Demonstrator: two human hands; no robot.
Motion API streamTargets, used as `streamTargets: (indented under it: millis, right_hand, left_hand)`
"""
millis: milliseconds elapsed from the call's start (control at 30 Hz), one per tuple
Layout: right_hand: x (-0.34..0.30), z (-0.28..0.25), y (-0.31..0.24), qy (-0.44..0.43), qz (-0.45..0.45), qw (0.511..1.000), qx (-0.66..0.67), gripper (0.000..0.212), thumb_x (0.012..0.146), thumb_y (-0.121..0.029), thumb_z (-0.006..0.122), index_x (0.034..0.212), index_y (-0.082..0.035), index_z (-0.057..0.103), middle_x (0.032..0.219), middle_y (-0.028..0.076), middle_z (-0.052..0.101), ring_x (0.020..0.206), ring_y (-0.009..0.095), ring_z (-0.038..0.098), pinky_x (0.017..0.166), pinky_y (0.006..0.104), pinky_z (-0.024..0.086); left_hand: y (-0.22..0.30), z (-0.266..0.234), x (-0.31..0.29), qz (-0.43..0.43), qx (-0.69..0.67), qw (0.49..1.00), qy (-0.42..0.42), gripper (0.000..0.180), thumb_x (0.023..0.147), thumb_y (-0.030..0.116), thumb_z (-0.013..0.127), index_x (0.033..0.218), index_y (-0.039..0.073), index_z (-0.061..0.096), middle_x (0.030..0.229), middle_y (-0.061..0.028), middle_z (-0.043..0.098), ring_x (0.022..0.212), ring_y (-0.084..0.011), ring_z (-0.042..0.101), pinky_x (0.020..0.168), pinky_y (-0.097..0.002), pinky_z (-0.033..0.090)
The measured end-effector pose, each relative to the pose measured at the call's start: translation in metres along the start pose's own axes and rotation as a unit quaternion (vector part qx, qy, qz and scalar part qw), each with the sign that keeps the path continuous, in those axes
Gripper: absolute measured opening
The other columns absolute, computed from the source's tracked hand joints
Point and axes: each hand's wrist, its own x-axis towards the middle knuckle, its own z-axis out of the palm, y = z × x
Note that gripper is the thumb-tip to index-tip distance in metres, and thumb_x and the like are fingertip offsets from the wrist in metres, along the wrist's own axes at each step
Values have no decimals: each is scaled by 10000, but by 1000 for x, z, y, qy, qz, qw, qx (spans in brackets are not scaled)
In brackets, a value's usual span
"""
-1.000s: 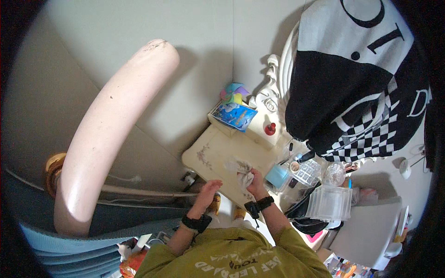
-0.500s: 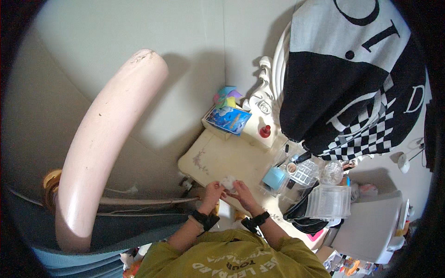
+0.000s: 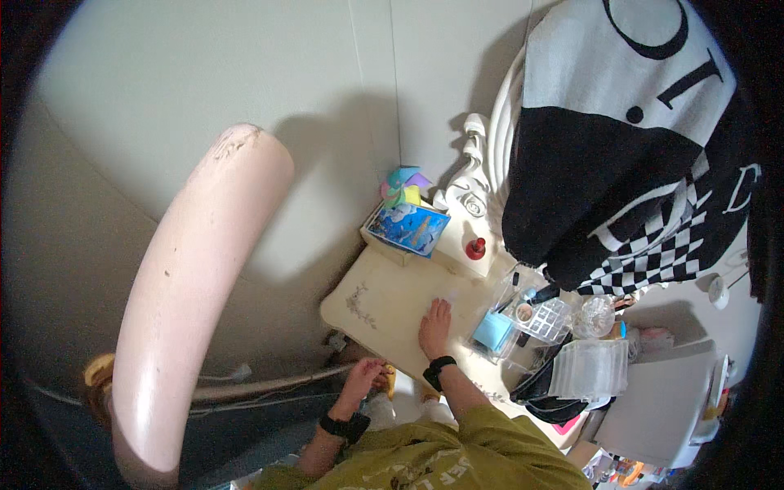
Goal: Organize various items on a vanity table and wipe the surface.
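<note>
Parting from the close-together pose of half a second ago: now stretching the right hand (image 3: 435,328) out over the cream tabletop (image 3: 400,286), and drawing the left hand (image 3: 363,380) back to eight o'clock from it, just off the near edge. Keeping the right hand flat, fingers straight and side by side, not visibly clamping anything; probably pressing down for even contact. Curling the left hand's fingers loosely, perhaps for keeping out of the way; not being able to tell about anything inside. Losing sight of the crumpled white piece, possibly hiding it under the right palm; making out only a faint pale patch (image 3: 452,296) past the fingertips, at half past twelve. Seeing a light-blue square pack (image 3: 492,330) and a gridded tray (image 3: 550,320) at three o'clock, likely keeping small items grouped. Noticing an upright red bottle (image 3: 476,249) at one o'clock and a blue packet (image 3: 411,227) near twelve, presumably sitting back for leaving working room.
</note>
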Motion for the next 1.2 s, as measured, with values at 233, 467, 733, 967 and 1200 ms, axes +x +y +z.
streamTargets:
  millis: [233, 467, 733, 967, 1200]
  right_hand:
    - [66, 40, -11, -41, -34, 996, -75, 561, 769, -82, 437, 1278, 86, 271, 1327, 261, 268, 1254, 397, 214, 1046, 446, 163]
    - [82, 1, -84, -111, -49, 992, -33, 313, 825, -223, 490, 977, 45, 544, 1067, 154, 555, 816, 263, 599, 658, 345, 492]
    - [173, -42, -42, -118, 301, 722, 611, 410, 859, -370, 484, 1015, 8, 525, 957, 124, 600, 772, 224, 617, 568, 329, 504]
    - [216, -63, -43, -159, 302, 682, 647, 437, 862, -345, 444, 1133, -1, 433, 1028, 146, 572, 875, 287, 589, 675, 383, 502]
    - [229, -77, -43, -182, 297, 586, 731, 363, 881, -312, 366, 1084, -25, 458, 1110, 146, 559, 960, 286, 559, 810, 362, 435]
  left_hand:
    - [-1, -10, 2, -5, 43, 998, 48, 168, 905, 145, 443, 1012, 23, 487, 924, -63, 589, 752, -119, 551, 640, -255, 446]
    - [8, -37, 18, 81, 25, 993, 82, 182, 898, 137, 462, 1033, 17, 485, 894, -61, 587, 724, -120, 542, 631, -262, 445]
    - [18, -20, 42, 73, -66, 993, 69, 180, 887, 124, 488, 1026, 10, 488, 877, -70, 587, 718, -106, 535, 621, -242, 440]
    - [15, -19, 50, 72, -39, 994, 75, 166, 889, 124, 481, 1013, 16, 496, 884, -59, 588, 705, -100, 537, 606, -230, 442]
    - [14, -18, 49, 80, -30, 994, 75, 172, 891, 139, 478, 1012, 19, 498, 912, -55, 581, 730, -100, 536, 651, -241, 452]
